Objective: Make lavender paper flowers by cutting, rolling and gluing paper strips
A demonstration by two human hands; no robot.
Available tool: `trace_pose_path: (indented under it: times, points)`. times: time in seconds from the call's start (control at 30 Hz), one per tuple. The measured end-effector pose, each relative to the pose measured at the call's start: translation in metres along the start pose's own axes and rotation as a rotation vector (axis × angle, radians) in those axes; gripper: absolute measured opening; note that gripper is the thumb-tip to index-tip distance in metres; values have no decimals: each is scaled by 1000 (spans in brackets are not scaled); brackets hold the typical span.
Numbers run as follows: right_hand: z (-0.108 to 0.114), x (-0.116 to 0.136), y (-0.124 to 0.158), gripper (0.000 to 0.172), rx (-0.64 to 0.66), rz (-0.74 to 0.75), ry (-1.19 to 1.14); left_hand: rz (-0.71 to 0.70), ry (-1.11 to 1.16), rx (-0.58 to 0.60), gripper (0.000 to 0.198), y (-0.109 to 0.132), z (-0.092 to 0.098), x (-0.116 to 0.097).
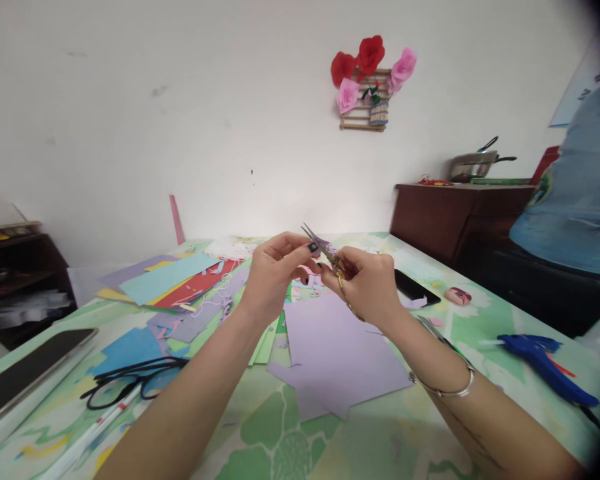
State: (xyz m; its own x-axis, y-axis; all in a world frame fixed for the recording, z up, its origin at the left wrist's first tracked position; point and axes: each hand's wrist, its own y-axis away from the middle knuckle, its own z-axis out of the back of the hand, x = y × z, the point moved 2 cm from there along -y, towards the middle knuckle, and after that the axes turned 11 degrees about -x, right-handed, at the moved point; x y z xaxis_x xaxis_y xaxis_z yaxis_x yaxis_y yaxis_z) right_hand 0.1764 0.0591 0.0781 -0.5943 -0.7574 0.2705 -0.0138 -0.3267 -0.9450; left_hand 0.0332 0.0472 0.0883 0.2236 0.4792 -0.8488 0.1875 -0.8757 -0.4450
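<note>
My right hand (367,283) is closed round the handles of small gold scissors (325,248), blades pointing up and left. My left hand (275,270) pinches a small purple paper piece (322,243) right at the blades, above the table. Both hands are raised over a large purple paper sheet (337,357) lying on the green patterned table (290,433). A silver bangle (453,383) sits on my right wrist.
Coloured paper sheets (180,287) are piled at back left. Black scissors (125,383), a pen (95,427) and a tablet (27,377) lie at left. A phone (415,288) and blue glue gun (545,357) lie at right. A person's back (575,200) is at far right.
</note>
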Motion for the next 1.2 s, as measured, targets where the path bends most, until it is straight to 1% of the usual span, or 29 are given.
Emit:
trace_pose_path:
  times: [0.27,0.53,0.9,1.2]
  points:
    - [0,0,-2,29,-3,18,24,-20,15,-11,4,-2,2,-2]
    - [2,1,-2,32,2,38,55,-19,12,1,5,-4,4,-2]
    - [3,1,-4,32,21,29,42,-18,-9,-30,5,-4,5,-2]
    - [1,-1,-3,26,41,38,54,-33,-35,-22,5,-4,3,-3]
